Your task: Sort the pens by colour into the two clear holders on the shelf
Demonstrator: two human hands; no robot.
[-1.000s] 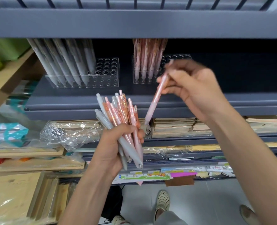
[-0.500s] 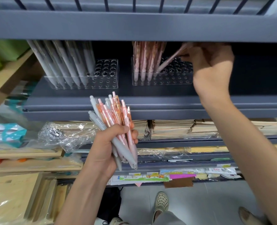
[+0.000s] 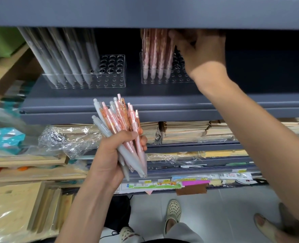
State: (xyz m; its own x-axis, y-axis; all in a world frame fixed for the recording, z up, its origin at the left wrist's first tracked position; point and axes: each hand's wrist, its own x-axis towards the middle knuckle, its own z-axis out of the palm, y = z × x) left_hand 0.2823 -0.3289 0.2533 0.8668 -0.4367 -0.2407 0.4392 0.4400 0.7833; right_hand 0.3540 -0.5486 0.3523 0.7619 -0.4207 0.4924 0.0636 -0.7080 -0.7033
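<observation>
Gripping mixed bundle of pink and grey plastic pens [image 3: 120,130]: left hand [image 3: 110,155], fingers clamped. Right hand [image 3: 199,51] against standing pink pens [image 3: 155,53] in right clear acrylic holder [image 3: 176,78]; cannot tell its fingers' state.

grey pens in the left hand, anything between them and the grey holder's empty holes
Nothing visible does. The grey holder has free holes on its right side, open from the front; the right hand is at the pink holder. The upper shelf hangs low.

Upper shelf edge [image 3: 145,13] hides tops of racked pens [image 3: 155,50] & fingertips of right hand [image 3: 201,50]; grip unclear.
</observation>
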